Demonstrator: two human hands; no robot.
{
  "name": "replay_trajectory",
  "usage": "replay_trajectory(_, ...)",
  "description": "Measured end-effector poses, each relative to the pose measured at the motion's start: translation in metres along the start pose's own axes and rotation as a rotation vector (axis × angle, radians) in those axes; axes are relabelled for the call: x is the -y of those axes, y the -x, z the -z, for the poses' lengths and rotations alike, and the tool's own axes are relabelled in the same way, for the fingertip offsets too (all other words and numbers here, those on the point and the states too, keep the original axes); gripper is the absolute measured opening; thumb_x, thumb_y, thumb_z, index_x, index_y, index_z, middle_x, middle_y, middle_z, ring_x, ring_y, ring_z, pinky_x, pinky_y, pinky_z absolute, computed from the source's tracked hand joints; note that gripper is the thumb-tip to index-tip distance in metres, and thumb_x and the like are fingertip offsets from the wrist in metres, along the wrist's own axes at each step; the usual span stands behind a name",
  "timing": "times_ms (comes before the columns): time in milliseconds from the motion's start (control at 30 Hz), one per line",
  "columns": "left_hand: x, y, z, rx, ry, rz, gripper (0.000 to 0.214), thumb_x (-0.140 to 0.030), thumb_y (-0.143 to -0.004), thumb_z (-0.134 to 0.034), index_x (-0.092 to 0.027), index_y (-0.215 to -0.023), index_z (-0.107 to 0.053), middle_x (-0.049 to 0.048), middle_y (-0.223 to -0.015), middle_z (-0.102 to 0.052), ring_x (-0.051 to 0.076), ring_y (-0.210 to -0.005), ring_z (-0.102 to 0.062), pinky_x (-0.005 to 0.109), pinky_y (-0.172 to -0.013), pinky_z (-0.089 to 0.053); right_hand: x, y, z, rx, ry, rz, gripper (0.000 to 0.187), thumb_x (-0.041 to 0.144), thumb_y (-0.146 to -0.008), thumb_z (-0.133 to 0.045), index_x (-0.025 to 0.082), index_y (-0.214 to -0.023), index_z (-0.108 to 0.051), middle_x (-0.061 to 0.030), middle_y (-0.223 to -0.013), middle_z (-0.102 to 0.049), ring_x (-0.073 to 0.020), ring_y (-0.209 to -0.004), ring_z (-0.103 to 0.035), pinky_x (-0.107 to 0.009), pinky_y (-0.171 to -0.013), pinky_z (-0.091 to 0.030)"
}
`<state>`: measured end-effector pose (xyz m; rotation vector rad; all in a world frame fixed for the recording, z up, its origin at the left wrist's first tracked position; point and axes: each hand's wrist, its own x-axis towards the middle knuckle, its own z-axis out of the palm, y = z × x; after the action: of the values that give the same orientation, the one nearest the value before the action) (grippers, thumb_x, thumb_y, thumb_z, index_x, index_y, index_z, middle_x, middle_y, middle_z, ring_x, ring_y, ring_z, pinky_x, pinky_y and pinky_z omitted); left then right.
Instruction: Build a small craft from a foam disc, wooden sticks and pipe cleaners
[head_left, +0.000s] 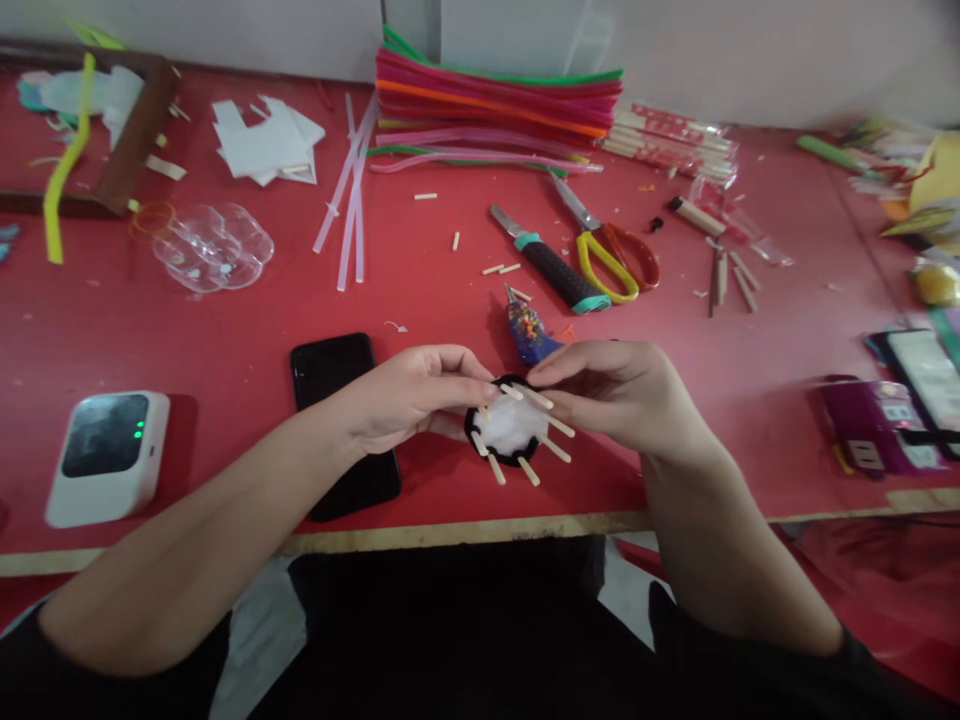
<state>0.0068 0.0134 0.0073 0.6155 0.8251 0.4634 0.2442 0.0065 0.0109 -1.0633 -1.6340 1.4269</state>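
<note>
Closest in, your black clothing (442, 640) fills the bottom of the view, and your bare forearms reach up past it, over the pale edge (465, 535) of the red table (247, 350). And here's the action: your left hand (416, 395) has thumb and fingers pinched on the left upper side of a small round piece (510, 428), while your right hand (622, 395) grips its upper right rim between thumb and forefinger. The piece sits between your two hands, just in from the table edge, tilted so its fluffy white middle faces you. Black trim runs round it, and pale wooden sticks (559, 425) poke out all about the rim. Whether it touches the table, you can't tell from here.

Over on the left, your forearm crosses above a black phone (334, 375), with a white gadget (109, 455) showing green lights farther out. Just beyond your fingers lies a blue glue gun (529, 335), its body partly hidden by your right hand. Past that, a knife (551, 265) lies beside yellow-and-red scissors (611, 265), and at the back there's a bright bundle of pipe cleaners (495, 95).
</note>
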Motion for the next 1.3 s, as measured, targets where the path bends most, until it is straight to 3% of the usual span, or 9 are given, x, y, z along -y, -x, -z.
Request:
replay_trajectory(300,-0.0045,0.0005,-0.003,-0.069,-0.026,0.043,0.01,-0.009,-0.084,-0.07,-0.015,-0.085,-0.062,-0.0034,-0.071,-0.068,0.006,-0.056,-0.063,0.019,-0.054,-0.055,-0.0024,-0.0052,-0.0072,-0.052,-0.089,-0.125,0.016,0.029,-0.073,-0.09,0.02,-0.08,-0.079,-0.0005,-0.068,-0.077,-0.0119,-0.058,-0.07,-0.023,-0.053,-0.059)
replay_trajectory(467,-0.0044,0.0013,-0.0021,-0.048,-0.032,0.021,0.021,-0.009,-0.081,-0.069,-0.018,-0.099,-0.066,-0.0022,-0.078,-0.071,0.009,-0.06,-0.065,0.021,-0.055,-0.056,-0.0012,-0.0058,-0.0073,-0.042,-0.071,-0.131,0.016,0.028,-0.073,-0.09,0.018,-0.081,-0.08,-0.0022,-0.071,-0.077,-0.0121,-0.06,-0.07,-0.023,-0.054,-0.058)
replay_trajectory(600,-0.0032,0.001,-0.0016,-0.031,-0.029,0.024,0.014,-0.011,-0.08,-0.062,-0.018,-0.09,-0.068,-0.0007,-0.074,-0.069,0.012,-0.062,-0.067,0.024,-0.055,-0.058,-0.0012,-0.0049,-0.0071,-0.014,-0.052,-0.114,0.015,0.028,-0.074,-0.089,0.019,-0.082,-0.081,-0.0023,-0.07,-0.077,-0.0118,-0.059,-0.07,-0.022,-0.054,-0.057)
replay_trajectory(700,-0.001,0.0005,-0.0023,-0.046,-0.064,-0.007,0.002,-0.016,-0.083,-0.066,-0.017,-0.081,-0.066,-0.0011,-0.07,-0.066,0.011,-0.061,-0.064,0.021,-0.053,-0.056,-0.0022,-0.0046,-0.0076,0.019,-0.023,-0.108,0.016,0.031,-0.075,-0.088,0.019,-0.083,-0.082,-0.0024,-0.069,-0.077,-0.0123,-0.059,-0.07,-0.022,-0.054,-0.058)
replay_trajectory(900,-0.0001,0.0014,-0.0014,-0.043,-0.109,0.003,0.013,-0.02,-0.081,-0.078,-0.016,-0.088,-0.068,-0.0006,-0.077,-0.068,0.011,-0.066,-0.066,0.023,-0.058,-0.058,-0.0007,-0.0058,-0.0081,0.032,0.022,-0.072,0.008,0.024,-0.075,-0.087,0.022,-0.082,-0.083,-0.0022,-0.073,-0.08,-0.0128,-0.063,-0.073,-0.022,-0.06,-0.061)
replay_trajectory(1133,-0.0025,0.0018,0.0019,0.07,-0.037,0.154,0.02,-0.023,-0.077,-0.08,-0.016,-0.091,-0.067,-0.0008,-0.076,-0.07,0.011,-0.063,-0.066,0.025,-0.061,-0.059,0.0018,-0.0048,-0.0087,0.106,-0.042,-0.039,0.01,0.019,-0.074,-0.087,0.021,-0.083,-0.084,-0.0014,-0.074,-0.08,-0.0109,-0.061,-0.073,-0.018,-0.057,-0.06)
replay_trajectory(1300,0.0005,0.0035,-0.001,0.229,0.01,0.195,0.021,-0.027,-0.076,-0.078,-0.016,-0.089,-0.066,-0.0006,-0.079,-0.071,0.01,-0.067,-0.068,0.02,-0.062,-0.059,0.0038,-0.0046,-0.0112,0.168,-0.087,0.133,0.021,0.01,-0.075,-0.085,0.023,-0.092,-0.084,-0.0022,-0.085,-0.082,-0.0117,-0.072,-0.077,-0.018,-0.066,-0.063)
